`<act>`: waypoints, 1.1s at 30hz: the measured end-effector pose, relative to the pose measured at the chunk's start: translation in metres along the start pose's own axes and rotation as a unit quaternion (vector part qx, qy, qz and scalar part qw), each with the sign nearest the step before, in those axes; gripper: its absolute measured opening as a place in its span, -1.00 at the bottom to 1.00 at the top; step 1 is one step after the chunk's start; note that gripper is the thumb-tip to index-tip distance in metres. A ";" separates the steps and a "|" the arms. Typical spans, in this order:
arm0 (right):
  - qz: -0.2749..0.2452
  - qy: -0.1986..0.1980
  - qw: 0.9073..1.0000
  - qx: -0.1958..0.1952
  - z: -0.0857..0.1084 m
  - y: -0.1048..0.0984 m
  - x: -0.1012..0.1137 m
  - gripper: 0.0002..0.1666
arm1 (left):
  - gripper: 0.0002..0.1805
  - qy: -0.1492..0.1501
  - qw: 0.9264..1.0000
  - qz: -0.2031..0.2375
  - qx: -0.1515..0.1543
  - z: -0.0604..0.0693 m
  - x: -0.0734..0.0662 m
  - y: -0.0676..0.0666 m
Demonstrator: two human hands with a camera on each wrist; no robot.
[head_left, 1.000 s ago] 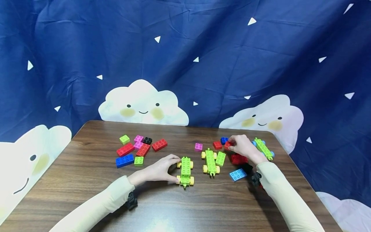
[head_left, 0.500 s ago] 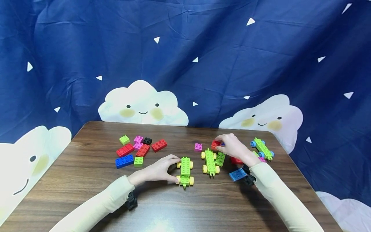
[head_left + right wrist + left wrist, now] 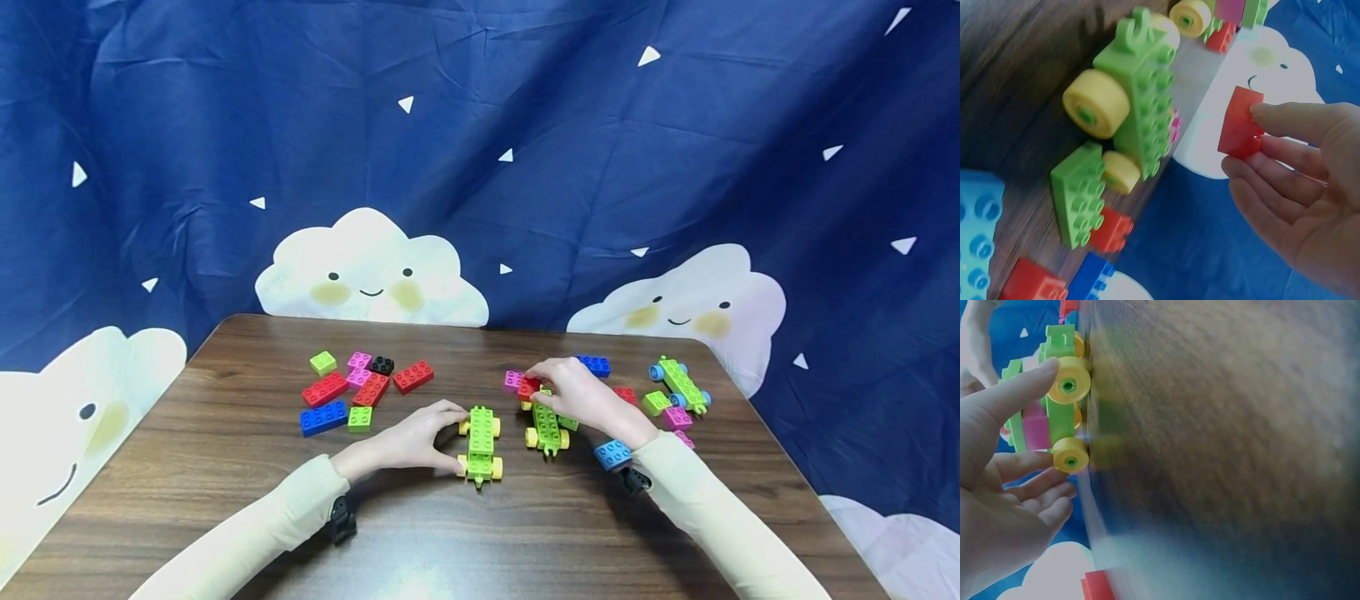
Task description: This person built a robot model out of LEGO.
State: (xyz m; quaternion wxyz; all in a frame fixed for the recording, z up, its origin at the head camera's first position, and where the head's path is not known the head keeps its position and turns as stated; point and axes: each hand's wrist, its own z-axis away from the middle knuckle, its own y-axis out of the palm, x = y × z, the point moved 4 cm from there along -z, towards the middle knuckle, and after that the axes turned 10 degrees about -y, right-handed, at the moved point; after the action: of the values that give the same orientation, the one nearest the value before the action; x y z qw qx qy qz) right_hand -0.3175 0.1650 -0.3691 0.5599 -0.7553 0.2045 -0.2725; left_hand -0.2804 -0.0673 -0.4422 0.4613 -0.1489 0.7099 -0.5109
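My left hand [image 3: 412,437] lies at the left side of a toy car [image 3: 481,442] with a lime-green base and yellow wheels. Its thumb and index finger hold the car at two wheels. Stacked on this base are a pink brick [image 3: 1036,430] and a lime-green piece [image 3: 1015,403]. The right hand [image 3: 573,396] pinches a small red brick [image 3: 1241,125] between thumb and fingers. That brick is raised above the far end of a second green car base [image 3: 549,427], which also has yellow wheels. Whether it touches the base is hard to tell.
A green plate [image 3: 1079,197] lies beside the second base, partly under the right hand. Light-blue [image 3: 612,454] and dark-blue [image 3: 594,365] bricks are near it. A blue-wheeled car base [image 3: 681,385] stands far right. Several mixed bricks, including a blue one [image 3: 324,417], lie left.
The right hand has moved left with the red brick, from the right-hand bricks to over the second car base. My left hand and its car have stayed put.
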 end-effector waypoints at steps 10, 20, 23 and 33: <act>-0.037 -0.019 0.999 0.016 -0.005 0.000 0.022 -0.58 | -0.14 -0.004 1.000 -0.003 0.003 -0.001 0.000 -0.001; -0.038 -0.051 0.998 0.025 -0.010 0.004 0.036 -0.59 | -0.13 -0.015 1.000 0.007 0.016 -0.001 0.000 -0.001; -0.041 -0.063 0.997 0.018 -0.012 0.005 0.040 -0.62 | -0.13 -0.017 1.000 0.010 0.017 -0.001 0.000 -0.001; -0.031 -0.127 0.991 -0.006 -0.017 0.010 0.052 -0.69 | -0.13 -0.018 1.000 0.015 0.017 -0.002 0.000 0.000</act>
State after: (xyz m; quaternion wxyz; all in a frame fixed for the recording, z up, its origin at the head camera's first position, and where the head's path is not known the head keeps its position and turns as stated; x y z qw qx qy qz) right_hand -0.2889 0.1177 -0.3650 0.5684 -0.7928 0.1103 -0.1904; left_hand -0.2819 -0.0664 -0.4417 0.4842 -0.1400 0.6949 -0.5129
